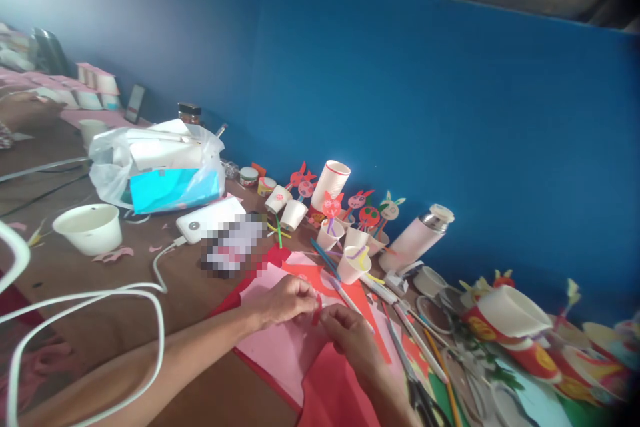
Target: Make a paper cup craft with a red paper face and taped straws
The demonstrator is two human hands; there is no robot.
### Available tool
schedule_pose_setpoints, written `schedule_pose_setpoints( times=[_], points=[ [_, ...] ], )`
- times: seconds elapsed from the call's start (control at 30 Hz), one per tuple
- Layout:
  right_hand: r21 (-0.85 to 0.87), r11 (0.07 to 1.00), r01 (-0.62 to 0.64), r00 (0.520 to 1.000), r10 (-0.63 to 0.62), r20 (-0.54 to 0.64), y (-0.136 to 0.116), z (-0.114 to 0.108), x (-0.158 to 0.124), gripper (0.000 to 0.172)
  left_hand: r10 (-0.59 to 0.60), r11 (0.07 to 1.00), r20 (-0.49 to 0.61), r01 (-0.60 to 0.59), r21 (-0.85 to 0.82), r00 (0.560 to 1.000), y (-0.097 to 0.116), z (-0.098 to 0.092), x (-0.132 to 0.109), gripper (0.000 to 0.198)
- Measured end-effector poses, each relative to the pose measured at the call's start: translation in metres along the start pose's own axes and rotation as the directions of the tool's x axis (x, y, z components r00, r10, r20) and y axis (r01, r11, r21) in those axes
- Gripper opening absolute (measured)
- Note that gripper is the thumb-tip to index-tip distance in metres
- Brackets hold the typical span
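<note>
Over the pink paper (273, 353), my left hand (287, 298) is closed, its fingertips pinching a small red piece (317, 310). My right hand (347, 333) is closed just to the right, fingertips pressed together near that piece; what it grips is too small to make out. Red paper (335, 390) lies beneath and in front of my hands. Orange paper (360, 300) and a white pen (345, 293) lie behind them. Scissors (415, 373) with black handles rest right of my right hand.
Paper cups (354, 263) with animal-face cutouts and a pink thermos (415, 240) stand behind. Left are a phone (233, 245), power bank (213, 217), plastic bag (110, 163), bowl (87, 233) and looping cable (163, 333). A person's hand (30, 110) shows far left.
</note>
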State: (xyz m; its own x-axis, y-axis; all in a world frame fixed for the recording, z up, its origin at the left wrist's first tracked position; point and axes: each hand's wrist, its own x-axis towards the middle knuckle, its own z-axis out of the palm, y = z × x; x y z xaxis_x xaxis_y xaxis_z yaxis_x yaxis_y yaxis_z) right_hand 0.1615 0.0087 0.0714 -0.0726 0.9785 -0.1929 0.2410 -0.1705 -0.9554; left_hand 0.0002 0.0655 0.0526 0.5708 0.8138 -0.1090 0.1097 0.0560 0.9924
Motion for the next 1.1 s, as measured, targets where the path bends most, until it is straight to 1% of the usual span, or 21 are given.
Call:
schedule_pose_setpoints(
  times=[0.1, 0.17, 0.33, 0.43, 0.57, 0.7, 0.83, 0.93, 1.1],
  points=[
    [0.011, 1.000, 0.003, 1.000, -0.003, -0.009, 0.003, -0.001, 0.001, 0.013, -0.033, 0.999, -0.002, 0.033, 0.032, 0.999, -0.002, 0.001, 0.001, 0.020],
    [0.012, 1.000, 0.008, 1.000, -0.007, -0.014, 0.006, -0.003, 0.002, 0.011, -0.054, 0.998, 0.005, 0.054, 0.017, 0.999, -0.003, 0.002, 0.003, 0.020],
    [0.008, 0.999, 0.032, 0.999, -0.032, -0.029, 0.012, -0.006, 0.000, 0.023, -0.094, 0.996, 0.026, 0.094, -0.005, 0.995, -0.004, 0.002, 0.005, 0.022],
    [-0.009, 0.998, 0.062, 0.997, -0.062, -0.037, 0.013, -0.005, -0.001, 0.021, -0.099, 0.995, 0.037, 0.100, -0.017, 0.994, -0.002, 0.004, 0.003, 0.021],
    [-0.004, 0.998, 0.057, 0.998, -0.057, -0.041, 0.011, -0.005, -0.002, 0.014, -0.105, 0.988, 0.058, 0.111, -0.105, 0.993, 0.001, 0.007, 0.003, 0.025],
    [0.026, 0.999, 0.033, 0.998, -0.032, -0.051, 0.009, -0.008, -0.004, 0.015, -0.116, 0.968, 0.026, 0.119, -0.222, 0.993, -0.002, 0.006, 0.007, 0.036],
    [0.044, 0.998, 0.037, 0.997, -0.034, -0.064, 0.011, -0.009, -0.005, 0.017, -0.113, 0.955, -0.007, 0.106, -0.279, 0.994, -0.005, 0.004, 0.009, 0.045],
    [0.052, 0.998, 0.043, 0.997, -0.039, -0.065, 0.011, -0.008, -0.006, 0.017, -0.086, 0.963, 0.022, 0.089, -0.256, 0.996, -0.004, 0.004, 0.007, 0.040],
    [0.028, 0.998, 0.047, 0.996, -0.045, -0.078, 0.010, -0.003, -0.008, 0.016, -0.031, 0.977, 0.102, 0.052, -0.208, 0.994, 0.002, 0.006, 0.003, 0.024]
  ],
)
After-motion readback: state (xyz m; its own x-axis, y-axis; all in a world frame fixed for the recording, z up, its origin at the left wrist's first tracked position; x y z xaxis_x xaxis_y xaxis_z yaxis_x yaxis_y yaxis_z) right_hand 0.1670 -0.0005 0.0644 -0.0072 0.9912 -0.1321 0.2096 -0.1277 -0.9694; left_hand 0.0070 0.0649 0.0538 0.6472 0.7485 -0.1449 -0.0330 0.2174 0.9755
